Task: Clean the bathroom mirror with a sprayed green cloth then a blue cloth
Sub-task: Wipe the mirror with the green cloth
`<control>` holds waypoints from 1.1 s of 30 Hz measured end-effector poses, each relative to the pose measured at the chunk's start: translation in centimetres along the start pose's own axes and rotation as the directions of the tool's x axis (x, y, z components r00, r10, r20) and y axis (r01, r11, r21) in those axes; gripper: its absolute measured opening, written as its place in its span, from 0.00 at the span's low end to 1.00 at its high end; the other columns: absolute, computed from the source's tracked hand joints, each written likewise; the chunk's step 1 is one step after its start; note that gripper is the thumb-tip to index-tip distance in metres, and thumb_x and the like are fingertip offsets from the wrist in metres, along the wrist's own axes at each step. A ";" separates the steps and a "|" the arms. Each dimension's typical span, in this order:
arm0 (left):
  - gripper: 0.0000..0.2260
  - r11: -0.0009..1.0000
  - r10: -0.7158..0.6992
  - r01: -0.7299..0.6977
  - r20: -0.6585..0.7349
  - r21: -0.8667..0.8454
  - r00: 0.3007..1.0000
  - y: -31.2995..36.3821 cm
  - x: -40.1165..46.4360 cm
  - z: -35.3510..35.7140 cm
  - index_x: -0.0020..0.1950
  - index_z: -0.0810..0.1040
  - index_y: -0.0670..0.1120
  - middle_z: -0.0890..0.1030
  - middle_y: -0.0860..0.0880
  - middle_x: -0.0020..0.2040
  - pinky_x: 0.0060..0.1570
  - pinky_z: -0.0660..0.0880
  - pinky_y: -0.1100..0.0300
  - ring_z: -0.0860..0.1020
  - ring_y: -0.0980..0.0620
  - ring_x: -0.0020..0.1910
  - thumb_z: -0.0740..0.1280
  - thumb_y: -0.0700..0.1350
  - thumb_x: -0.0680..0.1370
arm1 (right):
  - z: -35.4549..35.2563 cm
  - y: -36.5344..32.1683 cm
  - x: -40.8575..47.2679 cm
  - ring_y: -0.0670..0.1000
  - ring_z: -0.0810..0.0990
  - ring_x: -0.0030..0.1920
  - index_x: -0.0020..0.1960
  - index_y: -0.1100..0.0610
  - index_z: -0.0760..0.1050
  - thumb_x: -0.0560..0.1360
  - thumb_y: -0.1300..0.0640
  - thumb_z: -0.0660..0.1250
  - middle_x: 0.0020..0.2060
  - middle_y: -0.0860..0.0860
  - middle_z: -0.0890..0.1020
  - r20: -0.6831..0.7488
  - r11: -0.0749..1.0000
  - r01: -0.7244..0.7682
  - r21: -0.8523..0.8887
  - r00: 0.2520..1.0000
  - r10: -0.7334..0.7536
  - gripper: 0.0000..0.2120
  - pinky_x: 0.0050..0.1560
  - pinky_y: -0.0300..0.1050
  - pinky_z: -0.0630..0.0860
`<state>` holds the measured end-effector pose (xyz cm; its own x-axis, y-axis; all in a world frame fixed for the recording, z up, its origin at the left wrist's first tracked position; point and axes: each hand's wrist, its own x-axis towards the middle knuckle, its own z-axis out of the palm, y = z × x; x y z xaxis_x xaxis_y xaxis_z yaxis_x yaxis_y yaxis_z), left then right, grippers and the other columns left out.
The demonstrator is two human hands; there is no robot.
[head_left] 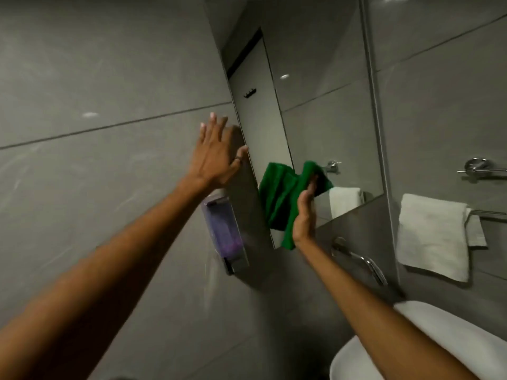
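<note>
**Green-cloth wipe under way on the lower mirror**

Head view: you are in the first step — your right hand point(304, 215) presses the green cloth point(282, 198) flat against the mirror point(315, 91) near its lower left corner, fingers straight and held together over the cloth. Your left hand point(214, 157) braces on the wall at the mirror's left edge, fingers spread and holding nothing. The cloth looks bunched and folded, bright green, doubled by its reflection. Next, you likely need sweeps up across the untouched upper glass — the blue cloth is not in view.
</note>
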<state>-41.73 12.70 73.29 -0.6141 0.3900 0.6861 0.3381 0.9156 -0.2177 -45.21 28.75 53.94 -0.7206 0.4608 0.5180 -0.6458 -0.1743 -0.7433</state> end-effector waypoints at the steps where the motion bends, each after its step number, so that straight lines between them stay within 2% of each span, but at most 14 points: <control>1: 0.33 0.997 0.000 0.001 -0.007 0.081 1.000 -1.2 0.8 0.1 0.85 0.55 0.45 0.50 0.42 0.87 0.84 0.39 0.43 0.43 0.41 0.86 0.52 0.62 0.85 | 1.2 1.5 -0.1 0.46 0.56 0.80 0.82 0.51 0.51 0.85 0.47 0.47 0.81 0.45 0.54 0.094 0.963 0.123 -0.241 0.990 -0.103 0.27 0.78 0.44 0.58; 2: 0.34 0.985 0.021 -0.017 -0.020 0.171 1.000 -2.1 1.6 0.3 0.86 0.50 0.45 0.48 0.43 0.87 0.84 0.38 0.44 0.42 0.41 0.86 0.50 0.62 0.85 | 2.4 3.4 0.1 0.51 0.50 0.82 0.82 0.51 0.50 0.84 0.46 0.47 0.82 0.50 0.52 0.183 0.836 0.278 -0.474 0.959 -0.215 0.28 0.82 0.52 0.49; 3: 0.34 0.965 0.057 -0.045 -0.040 0.259 0.998 -2.8 2.1 0.9 0.86 0.47 0.46 0.46 0.43 0.87 0.84 0.38 0.43 0.42 0.42 0.86 0.48 0.62 0.85 | 3.1 5.3 0.2 0.54 0.48 0.83 0.82 0.50 0.50 0.83 0.45 0.47 0.83 0.52 0.51 0.254 0.666 0.393 -0.634 0.919 -0.301 0.28 0.82 0.57 0.44; 4: 0.33 0.942 0.094 -0.066 -0.070 0.328 0.993 -3.3 1.9 1.5 0.86 0.46 0.46 0.46 0.44 0.87 0.84 0.39 0.42 0.43 0.43 0.86 0.46 0.62 0.86 | 3.4 6.6 -0.1 0.56 0.47 0.83 0.82 0.49 0.50 0.83 0.44 0.46 0.83 0.53 0.52 0.298 0.545 0.454 -0.705 0.887 -0.353 0.29 0.81 0.60 0.43; 7: 0.32 0.907 0.154 -0.069 -0.173 0.416 0.973 -4.0 2.3 3.1 0.86 0.47 0.47 0.49 0.45 0.87 0.84 0.43 0.39 0.46 0.43 0.86 0.46 0.62 0.86 | 2.4 9.1 1.6 0.53 0.48 0.83 0.82 0.46 0.51 0.83 0.41 0.46 0.83 0.50 0.50 0.378 0.438 0.542 -0.718 0.831 -0.409 0.29 0.81 0.61 0.44; 10: 0.33 0.892 0.165 -0.059 -0.201 0.449 0.966 -4.2 2.6 3.8 0.86 0.47 0.48 0.49 0.46 0.87 0.84 0.44 0.38 0.46 0.43 0.87 0.45 0.63 0.85 | 0.0 10.1 4.0 0.50 0.49 0.83 0.82 0.44 0.51 0.83 0.41 0.46 0.83 0.48 0.50 0.474 0.368 0.631 -0.683 0.766 -0.434 0.28 0.81 0.59 0.41; 14: 0.34 0.886 0.170 -0.048 -0.228 0.461 0.959 -4.5 2.7 4.2 0.86 0.47 0.48 0.48 0.46 0.87 0.84 0.43 0.38 0.46 0.43 0.87 0.43 0.64 0.85 | -4.1 10.0 8.0 0.51 0.51 0.83 0.82 0.44 0.51 0.83 0.42 0.46 0.83 0.48 0.51 0.466 0.385 0.623 -0.681 0.774 -0.428 0.28 0.81 0.60 0.44; 20: 0.34 0.880 0.160 -0.022 -0.253 0.475 0.954 -4.2 2.9 4.3 0.86 0.47 0.47 0.48 0.45 0.87 0.84 0.43 0.38 0.45 0.43 0.87 0.43 0.63 0.84 | -11.6 10.1 15.9 0.54 0.53 0.82 0.82 0.50 0.54 0.82 0.47 0.47 0.82 0.52 0.55 0.306 0.484 0.507 -0.713 0.847 -0.435 0.29 0.79 0.66 0.52; 23: 0.34 0.872 0.160 -0.014 -0.258 0.489 0.953 -4.1 2.9 4.2 0.86 0.47 0.47 0.48 0.45 0.87 0.84 0.43 0.38 0.44 0.43 0.87 0.44 0.63 0.84 | -14.8 10.1 19.1 0.56 0.54 0.82 0.81 0.52 0.54 0.82 0.47 0.47 0.82 0.55 0.56 0.223 0.538 0.442 -0.717 0.878 -0.423 0.29 0.79 0.67 0.51; 26: 0.34 0.869 0.165 -0.011 -0.270 0.494 0.949 -4.0 2.9 4.4 0.86 0.47 0.47 0.48 0.45 0.87 0.84 0.44 0.37 0.44 0.43 0.87 0.45 0.63 0.84 | -17.8 10.0 22.4 0.57 0.51 0.82 0.81 0.56 0.55 0.81 0.45 0.46 0.82 0.57 0.54 0.092 0.625 0.313 -0.715 0.929 -0.359 0.32 0.80 0.65 0.48; 30: 0.34 0.867 0.171 -0.010 -0.278 0.498 0.945 -4.1 3.1 4.5 0.87 0.47 0.48 0.48 0.46 0.87 0.84 0.45 0.37 0.44 0.44 0.87 0.45 0.64 0.84 | -19.6 10.1 24.7 0.59 0.49 0.82 0.82 0.55 0.55 0.80 0.42 0.47 0.82 0.57 0.51 -0.046 0.703 0.201 -0.682 0.948 -0.315 0.34 0.80 0.63 0.50; 33: 0.34 0.870 0.168 -0.007 -0.283 0.493 0.944 -4.2 3.2 4.5 0.87 0.48 0.48 0.49 0.46 0.87 0.84 0.44 0.38 0.44 0.44 0.87 0.45 0.64 0.84 | -18.5 10.0 24.4 0.59 0.48 0.82 0.82 0.52 0.54 0.81 0.45 0.49 0.83 0.57 0.50 -0.076 0.719 0.171 -0.674 0.952 -0.298 0.31 0.80 0.63 0.49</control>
<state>-48.28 10.53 73.29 -0.3207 0.4946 0.8078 -0.0527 0.8422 -0.5365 -64.56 54.33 51.33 -0.4741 0.5565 0.6823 -0.4179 0.5398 -0.7307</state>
